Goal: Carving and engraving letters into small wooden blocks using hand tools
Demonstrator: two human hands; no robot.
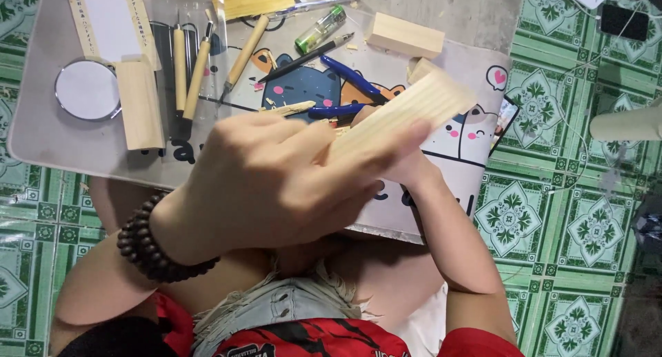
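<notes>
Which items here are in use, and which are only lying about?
In use: wooden block, gripped by left hand and right hand.

Lying about: carving tools, lighter, blue pen, round mirror, spare wood piece.

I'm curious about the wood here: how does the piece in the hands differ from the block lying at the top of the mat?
The held wood piece is long, slim and tilted, gripped by the left hand with the right hand behind it. The wood block is shorter and chunkier, and lies flat and untouched on the mat. The held piece shows lengthwise lines; the block's faces look plain. Both are pale, unpainted wood.
</notes>
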